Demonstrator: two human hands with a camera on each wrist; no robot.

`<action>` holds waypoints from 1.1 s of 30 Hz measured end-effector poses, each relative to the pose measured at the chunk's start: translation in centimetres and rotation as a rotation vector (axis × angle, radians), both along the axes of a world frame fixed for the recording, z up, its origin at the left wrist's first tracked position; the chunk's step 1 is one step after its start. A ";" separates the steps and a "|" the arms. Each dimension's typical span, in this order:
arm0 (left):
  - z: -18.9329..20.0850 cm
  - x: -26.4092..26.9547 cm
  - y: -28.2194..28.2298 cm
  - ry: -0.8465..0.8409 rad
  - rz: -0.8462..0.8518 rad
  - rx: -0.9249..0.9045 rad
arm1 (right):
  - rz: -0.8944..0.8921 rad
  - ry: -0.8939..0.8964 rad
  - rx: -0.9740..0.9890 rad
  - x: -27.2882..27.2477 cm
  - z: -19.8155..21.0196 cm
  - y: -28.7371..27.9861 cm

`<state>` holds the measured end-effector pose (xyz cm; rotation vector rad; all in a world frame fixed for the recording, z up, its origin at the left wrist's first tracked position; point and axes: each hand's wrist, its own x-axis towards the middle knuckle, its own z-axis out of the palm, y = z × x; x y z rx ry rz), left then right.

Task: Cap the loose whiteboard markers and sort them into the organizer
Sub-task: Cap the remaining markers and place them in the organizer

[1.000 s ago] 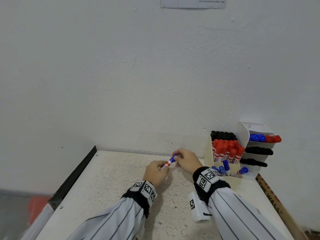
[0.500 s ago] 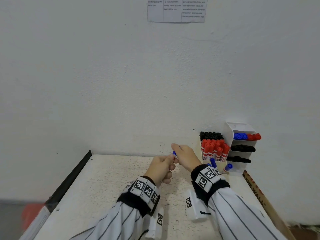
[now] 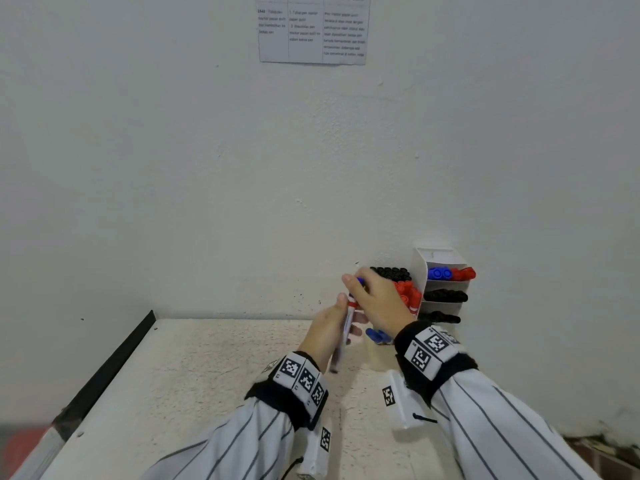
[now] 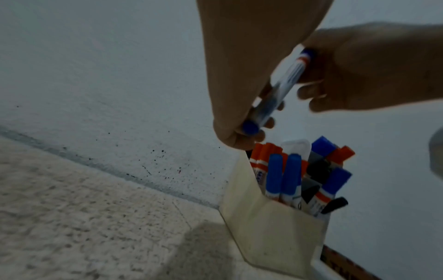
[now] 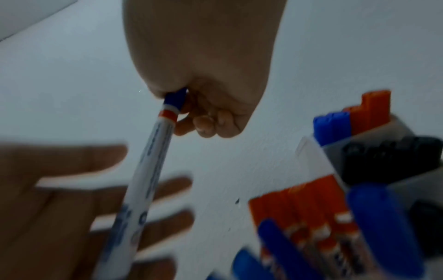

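Note:
A blue-capped whiteboard marker (image 3: 348, 327) (image 4: 280, 89) (image 5: 148, 180) with a white barrel stands nearly upright above the table. My right hand (image 3: 360, 284) (image 5: 182, 102) pinches its capped top end. My left hand (image 3: 329, 330) (image 5: 59, 189) lies open behind the barrel, fingers straight and spread, thumb off the marker. Just right of the hands stands the organizer (image 3: 420, 271) (image 4: 268, 236) against the wall. It holds upright black, red and blue markers (image 4: 273, 176) and has side shelves of blue, red and black ones.
The speckled white table (image 3: 190, 375) has a black strip (image 3: 114, 358) along its left edge. It meets the white wall, where a printed sheet (image 3: 311, 29) hangs. A cardboard edge (image 4: 347, 265) runs behind the organizer at the right.
The marker has swung from lying across both hands to nearly upright and has risen toward the organizer. My left hand's grip on the barrel has loosened into spread fingers.

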<state>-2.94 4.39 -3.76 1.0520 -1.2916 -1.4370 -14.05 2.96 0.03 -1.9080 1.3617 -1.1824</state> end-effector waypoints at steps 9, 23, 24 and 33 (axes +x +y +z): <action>-3.6 -2.7 -1.5 -0.440 0.009 -0.060 | -0.268 0.139 -0.350 -8.8 1.4 0.9; -2.9 -5.2 -2.2 -0.614 -0.028 -0.407 | -0.011 0.306 0.061 -10.0 -5.1 0.5; -2.8 -5.3 -2.2 -0.621 -0.014 -0.423 | -0.021 0.287 0.038 -9.9 -5.1 0.4; -3.6 -5.4 -2.1 -0.595 0.058 -0.412 | 0.053 0.212 0.181 -10.4 -5.9 0.5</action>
